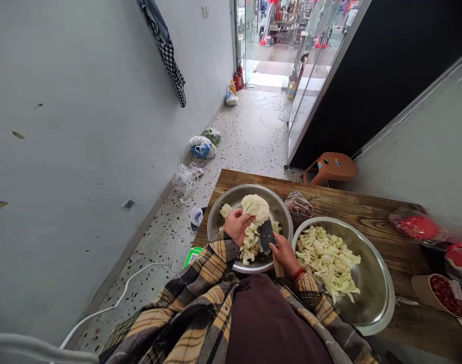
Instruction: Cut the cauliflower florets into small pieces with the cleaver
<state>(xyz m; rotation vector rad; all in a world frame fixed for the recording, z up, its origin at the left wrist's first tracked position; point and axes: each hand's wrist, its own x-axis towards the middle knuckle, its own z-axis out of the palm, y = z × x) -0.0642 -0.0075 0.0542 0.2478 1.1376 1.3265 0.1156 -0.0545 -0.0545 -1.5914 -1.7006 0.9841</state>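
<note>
L hand (pixel 235 226): cauliflower chunk (pixel 255 206) gripped over L bowl (pixel 279 202); R hand (pixel 286 254): knife (pixel 266 235) gripped, blade held nr chunk; cut pcs (pixel 325 258) heaped in R bowl (pixel 373 283)

The round silver basin (pixel 216 217) and the wider silver basin (pixel 371 285) beside it are smooth, shiny metal, both resting on a dark brown plank-like table (pixel 344 203) of streaky wood grain. The cream-white cauliflower piece (pixel 255 206) has a matt, bumpy crown, and the pale cut florets (pixel 325 258) look rough and knobbly. The broad dark-grey knife blade (pixel 266 235) appears to be metal. The yellow, black and grey plaid shirt (pixel 204 283) is soft matt cloth. The low orange-brown stool (pixel 336 163) is smooth plastic; the speckled pale floor (pixel 238 134) looks like hard terrazzo; the white wall (pixel 82 126) is matt and chipped.
</note>
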